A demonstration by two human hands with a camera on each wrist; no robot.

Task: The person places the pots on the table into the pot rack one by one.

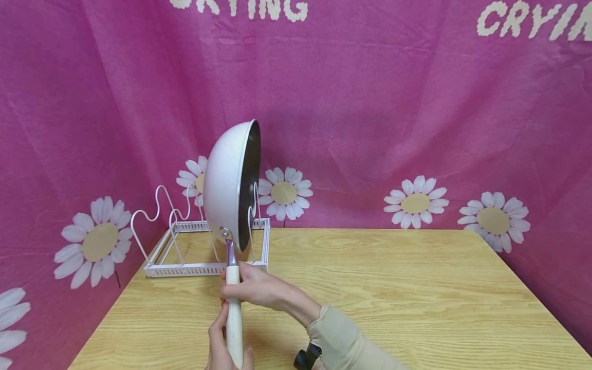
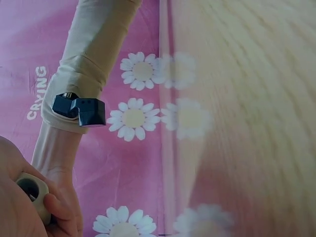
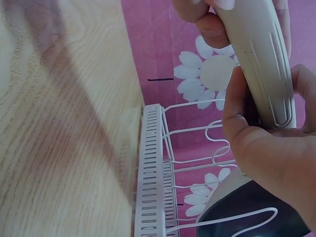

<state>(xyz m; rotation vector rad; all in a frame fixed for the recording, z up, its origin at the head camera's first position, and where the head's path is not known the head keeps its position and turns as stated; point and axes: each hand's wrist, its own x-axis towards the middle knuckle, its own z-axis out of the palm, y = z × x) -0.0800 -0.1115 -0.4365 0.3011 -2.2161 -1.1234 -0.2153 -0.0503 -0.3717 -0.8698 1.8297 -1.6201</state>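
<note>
A white frying pan [image 1: 226, 180] with a dark inside stands on its edge, tilted up, in the wire slots of a white pan rack [image 1: 199, 270]. Its dark inner side faces right. The cream handle [image 1: 234, 324] points down toward me. My right hand [image 1: 261, 289] grips the handle near the metal neck, thumb across it. Lower down, my left hand [image 1: 221, 345] holds the handle's near end. In the right wrist view, the fingers [image 3: 239, 103] of the right hand curl about the handle, and a wire loop crosses the dark pan inside [image 3: 252, 212].
The rack stands at the far left of a wooden table [image 1: 393, 288], its other wire loops [image 1: 157, 216] rising left of the pan. A pink cloth [image 1: 347, 128] with daisies hangs behind and beside the table. A black wrist camera [image 1: 307, 356] sits by the right sleeve.
</note>
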